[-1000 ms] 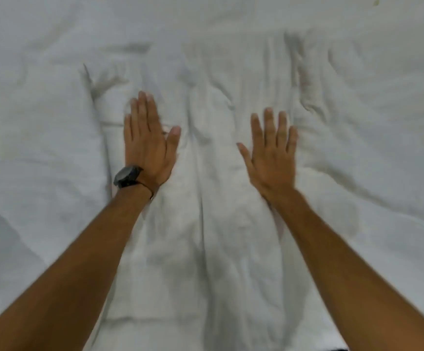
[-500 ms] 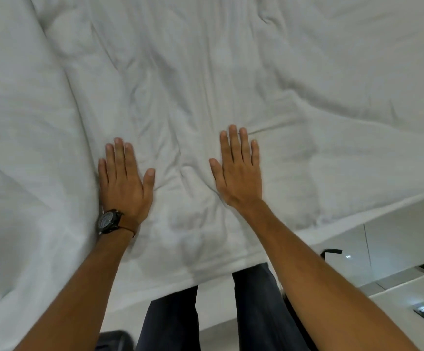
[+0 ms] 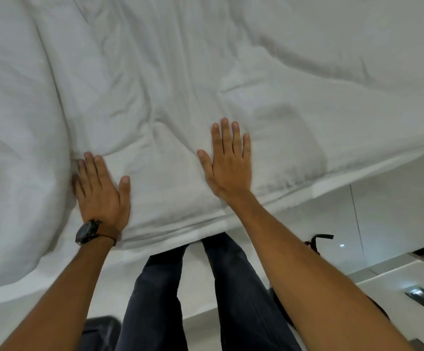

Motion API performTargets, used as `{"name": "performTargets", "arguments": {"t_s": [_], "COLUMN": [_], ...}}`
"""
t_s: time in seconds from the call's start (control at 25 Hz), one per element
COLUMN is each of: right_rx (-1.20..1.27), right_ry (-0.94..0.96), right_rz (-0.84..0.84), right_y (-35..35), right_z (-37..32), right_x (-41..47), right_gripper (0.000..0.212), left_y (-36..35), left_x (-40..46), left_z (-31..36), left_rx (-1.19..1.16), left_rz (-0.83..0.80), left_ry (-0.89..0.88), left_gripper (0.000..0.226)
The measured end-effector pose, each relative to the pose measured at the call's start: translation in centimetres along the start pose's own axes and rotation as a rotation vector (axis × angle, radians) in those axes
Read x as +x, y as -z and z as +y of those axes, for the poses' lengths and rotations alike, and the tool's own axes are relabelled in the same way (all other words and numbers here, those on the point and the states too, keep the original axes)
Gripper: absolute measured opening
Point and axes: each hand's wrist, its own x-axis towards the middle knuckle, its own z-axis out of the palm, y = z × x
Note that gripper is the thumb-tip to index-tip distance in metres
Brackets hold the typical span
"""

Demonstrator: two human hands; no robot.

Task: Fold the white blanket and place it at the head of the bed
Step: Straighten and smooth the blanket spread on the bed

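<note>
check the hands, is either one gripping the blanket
No, the left hand and right hand lie flat on the white blanket.

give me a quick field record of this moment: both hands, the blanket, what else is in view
left hand: flat on the white blanket, fingers straight, wristwatch on the wrist
right hand: flat on the blanket, fingers straight
white blanket: spread on the bed, wrinkled, near edge by the person's legs
grip: neither hand holds cloth
floor: pale, glossy, at right

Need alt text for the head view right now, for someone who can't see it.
Both hands, left and right, press flat on a white blanket near the bed's edge. A black watch is on the left wrist; dark-trousered legs stand below.
</note>
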Motion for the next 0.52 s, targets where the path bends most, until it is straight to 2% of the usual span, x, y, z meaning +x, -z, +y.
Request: {"name": "performTargets", "arguments": {"t_s": [0.24,0.36,0.44,0.52], "right_rx": [0.11,0.13,0.146,0.157], "right_ry": [-0.204,-0.145,-0.103,-0.079], "right_rz": [0.041,0.033,0.044,0.077], "right_y": [-0.8,-2.1,-3.0,-3.4], "right_z": [-7.2,-12.4,-16.9,-22.1], "right_x": [-1.6,-2.9,-3.5,-3.4], "right_gripper": [0.075,0.078,0.083,0.086], "left_y": [0.7,1.6,2.1,3.8], "left_x": [-0.7,-0.2,0.4,1.8], "left_z": [-0.9,-2.7,-5.9,-9.4], "left_rx": [-0.034,0.03,-0.026,-0.089], "left_rz": [-0.067,-0.014,-0.013,-0.098], "left_ry": [-0.146,-0.295,-0.267,-0.239], "left_gripper": [0.085,0.088,0.091,0.089]}}
